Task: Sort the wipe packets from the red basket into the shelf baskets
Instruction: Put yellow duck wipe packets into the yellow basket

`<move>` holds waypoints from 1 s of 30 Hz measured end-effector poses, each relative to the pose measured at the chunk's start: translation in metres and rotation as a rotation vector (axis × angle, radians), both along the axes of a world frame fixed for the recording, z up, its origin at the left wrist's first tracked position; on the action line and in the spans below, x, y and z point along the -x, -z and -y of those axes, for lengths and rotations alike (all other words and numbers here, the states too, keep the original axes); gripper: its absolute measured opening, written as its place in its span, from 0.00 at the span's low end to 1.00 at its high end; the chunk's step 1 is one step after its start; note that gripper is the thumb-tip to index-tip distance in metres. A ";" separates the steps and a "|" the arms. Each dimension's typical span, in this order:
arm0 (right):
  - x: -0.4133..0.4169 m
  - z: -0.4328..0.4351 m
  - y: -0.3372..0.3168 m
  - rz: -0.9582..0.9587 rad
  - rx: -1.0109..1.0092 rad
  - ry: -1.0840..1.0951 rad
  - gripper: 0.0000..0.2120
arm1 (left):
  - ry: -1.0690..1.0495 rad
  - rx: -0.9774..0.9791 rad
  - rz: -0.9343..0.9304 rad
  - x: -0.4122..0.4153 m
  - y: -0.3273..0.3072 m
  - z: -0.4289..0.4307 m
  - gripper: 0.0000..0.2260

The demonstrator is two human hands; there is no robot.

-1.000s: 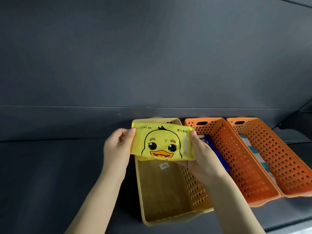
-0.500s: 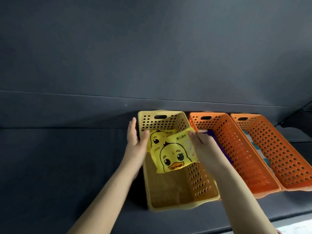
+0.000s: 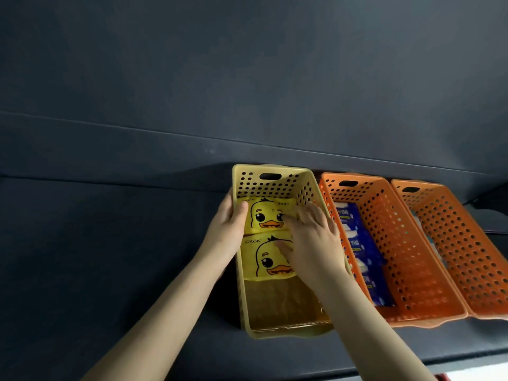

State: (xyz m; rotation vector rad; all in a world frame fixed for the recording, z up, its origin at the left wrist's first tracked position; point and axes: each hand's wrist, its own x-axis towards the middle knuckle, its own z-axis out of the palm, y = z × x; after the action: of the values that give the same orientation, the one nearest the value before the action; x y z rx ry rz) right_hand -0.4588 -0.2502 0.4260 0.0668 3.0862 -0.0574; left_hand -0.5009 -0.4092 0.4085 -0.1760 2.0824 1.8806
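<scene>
Flat right hand presses two yellow duck-print packets; left hand grips the yellow basket.

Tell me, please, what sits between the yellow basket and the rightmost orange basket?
In the head view, another orange basket holding blue wipe packets.

- Shop or stockroom shelf: dark grey board and back panel.
- Perforated yellow basket and two orange baskets in a row, stocked with packaged wipes.
</scene>
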 end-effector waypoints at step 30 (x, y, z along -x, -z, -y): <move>0.003 0.009 0.017 0.383 0.276 0.048 0.36 | 0.005 -0.021 -0.071 -0.002 0.003 0.000 0.21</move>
State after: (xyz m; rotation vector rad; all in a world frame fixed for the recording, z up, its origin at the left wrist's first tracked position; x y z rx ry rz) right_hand -0.4619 -0.2589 0.4086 0.1234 2.6656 -0.4191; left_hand -0.4990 -0.4090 0.4054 -0.1002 2.1065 1.9318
